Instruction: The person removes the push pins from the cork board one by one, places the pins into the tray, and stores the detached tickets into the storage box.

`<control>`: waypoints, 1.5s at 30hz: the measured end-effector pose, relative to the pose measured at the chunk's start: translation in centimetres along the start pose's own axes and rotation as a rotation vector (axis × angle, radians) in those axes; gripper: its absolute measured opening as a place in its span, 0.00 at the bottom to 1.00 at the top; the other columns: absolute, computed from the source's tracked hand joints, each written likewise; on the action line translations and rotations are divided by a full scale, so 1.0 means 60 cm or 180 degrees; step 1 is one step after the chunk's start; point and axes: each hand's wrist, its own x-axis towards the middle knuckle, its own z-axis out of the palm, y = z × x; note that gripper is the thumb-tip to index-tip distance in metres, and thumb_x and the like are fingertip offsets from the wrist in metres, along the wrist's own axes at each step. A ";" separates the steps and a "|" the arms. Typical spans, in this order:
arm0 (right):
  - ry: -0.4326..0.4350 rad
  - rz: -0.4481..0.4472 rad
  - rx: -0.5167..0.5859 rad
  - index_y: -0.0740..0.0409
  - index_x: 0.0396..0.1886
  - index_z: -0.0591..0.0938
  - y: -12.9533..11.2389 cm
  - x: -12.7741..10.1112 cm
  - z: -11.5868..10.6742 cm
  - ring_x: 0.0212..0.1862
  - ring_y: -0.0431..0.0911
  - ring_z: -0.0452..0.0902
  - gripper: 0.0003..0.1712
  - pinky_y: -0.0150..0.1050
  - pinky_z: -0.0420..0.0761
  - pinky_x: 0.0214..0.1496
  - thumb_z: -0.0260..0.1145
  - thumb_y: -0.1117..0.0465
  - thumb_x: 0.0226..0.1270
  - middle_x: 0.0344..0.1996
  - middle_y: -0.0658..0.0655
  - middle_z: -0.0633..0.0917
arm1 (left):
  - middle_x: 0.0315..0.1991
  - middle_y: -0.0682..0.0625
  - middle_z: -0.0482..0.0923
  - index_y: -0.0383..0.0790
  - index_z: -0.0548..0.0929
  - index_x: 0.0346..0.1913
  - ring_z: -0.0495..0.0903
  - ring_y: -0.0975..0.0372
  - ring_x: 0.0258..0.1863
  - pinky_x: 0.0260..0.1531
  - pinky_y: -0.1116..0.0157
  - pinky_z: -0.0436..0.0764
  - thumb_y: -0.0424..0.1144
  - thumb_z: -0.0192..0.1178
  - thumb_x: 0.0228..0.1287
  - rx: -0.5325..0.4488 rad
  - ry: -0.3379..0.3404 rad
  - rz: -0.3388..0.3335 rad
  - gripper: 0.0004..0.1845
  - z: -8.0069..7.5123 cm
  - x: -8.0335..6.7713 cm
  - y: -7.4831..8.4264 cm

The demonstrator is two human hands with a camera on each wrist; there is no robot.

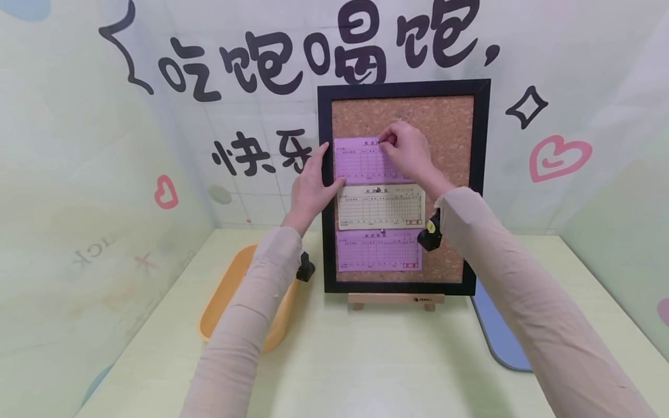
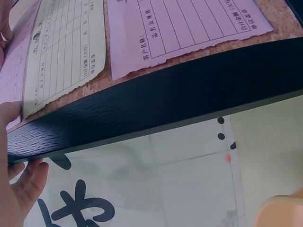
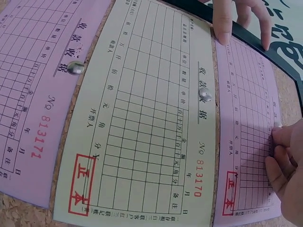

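A cork board (image 1: 446, 232) in a black frame (image 1: 326, 244) leans upright on a small wooden easel (image 1: 397, 298). My left hand (image 1: 310, 188) grips the frame's left side, fingers around the outer edge; its thumb presses the lower left corner of the upper pink receipt (image 1: 355, 159). My right hand (image 1: 410, 151) pinches a small thumbtack (image 3: 278, 124) at that receipt's top edge, the tack mostly hidden by fingertips. Below, a pale yellow receipt (image 1: 360, 209) and a lower pink receipt (image 1: 366, 252) each hang from a silver thumbtack at the top middle.
An orange tray (image 1: 226, 284) stands on the pale table (image 1: 360, 360) left of the board, partly behind my left sleeve. At the right lies a blue flat board (image 1: 502, 342), partly covered by my right forearm. A printed wall covering (image 1: 251, 203) rises behind.
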 end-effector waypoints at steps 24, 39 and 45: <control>-0.0505 -0.0014 -0.0270 0.65 0.40 0.78 -0.014 0.011 -0.016 0.39 0.50 0.70 0.11 0.44 0.70 0.43 0.51 0.65 0.65 0.37 0.59 0.75 | 0.62 0.44 0.65 0.50 0.52 0.70 0.76 0.50 0.43 0.37 0.55 0.76 0.49 0.61 0.56 -0.0012 0.0012 -0.0016 0.41 0.000 0.000 0.000; -0.0858 0.0041 -0.0216 0.65 0.39 0.76 -0.015 0.017 -0.031 0.40 0.50 0.68 0.09 0.42 0.68 0.44 0.51 0.65 0.66 0.37 0.59 0.74 | 0.63 0.44 0.64 0.48 0.52 0.70 0.75 0.50 0.44 0.37 0.56 0.76 0.48 0.61 0.57 -0.0001 -0.0002 -0.0006 0.41 0.002 0.001 0.001; -0.0896 0.0021 -0.0045 0.66 0.40 0.76 -0.008 0.014 -0.038 0.39 0.50 0.69 0.10 0.41 0.70 0.44 0.53 0.65 0.65 0.37 0.60 0.75 | 0.62 0.44 0.65 0.48 0.52 0.70 0.76 0.50 0.43 0.36 0.55 0.76 0.49 0.61 0.57 0.0004 0.0013 -0.0004 0.41 0.001 0.001 0.001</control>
